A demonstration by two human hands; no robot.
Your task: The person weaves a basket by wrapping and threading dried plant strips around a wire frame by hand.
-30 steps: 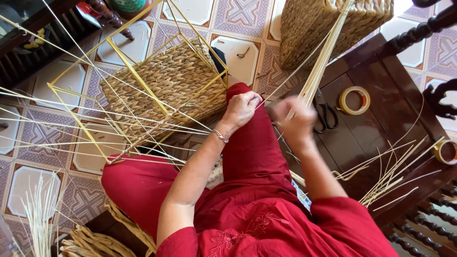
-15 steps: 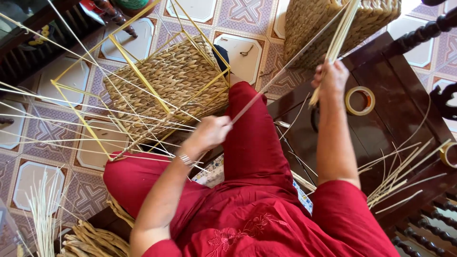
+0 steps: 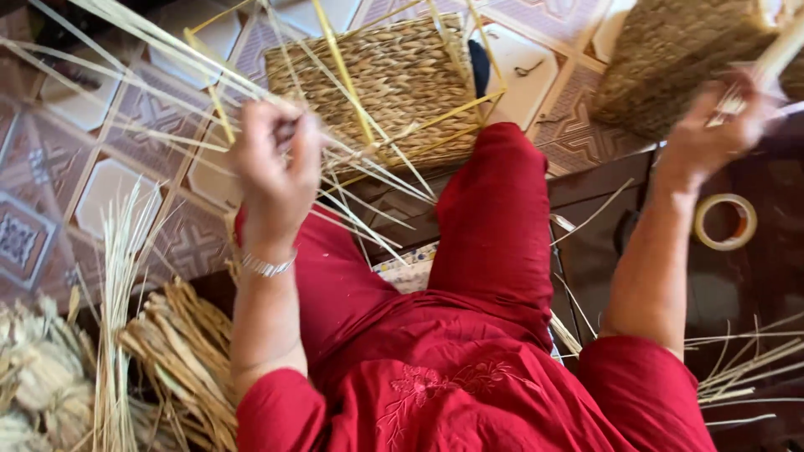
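Here the left hand (image 3: 276, 180) was raised over the lap, its fingers (image 3: 289, 134) pinched together on several thin straw strands (image 3: 368, 180) that ran from the half-woven basket (image 3: 394, 88) lying on the tiled floor (image 3: 50, 209) in front of the knee. The right hand (image 3: 708, 134) was lifted toward the upper right, fingers closed around a pale bundle of flat reeds (image 3: 775, 59) (the motion blur there hid how many it held). Loose uprights of yellow cane fanned out from the basket's frame, crossing between the hands. A second, darker woven basket (image 3: 670, 63) stood at the top right beside the dark wooden desk (image 3: 762, 285), on which a roll of tape (image 3: 724, 222) lay near scattered strands. More dried straw lay heaped at the lower left (image 3: 176, 360).

The strands looked very light, springy and somewhat brittle: likely to kink or split if bent sharply, and smooth enough to slip through a loose pinch. A hold close to the weave, with several fingers together, would probably give the most control; taken far out toward the tips, they would whip and flex.
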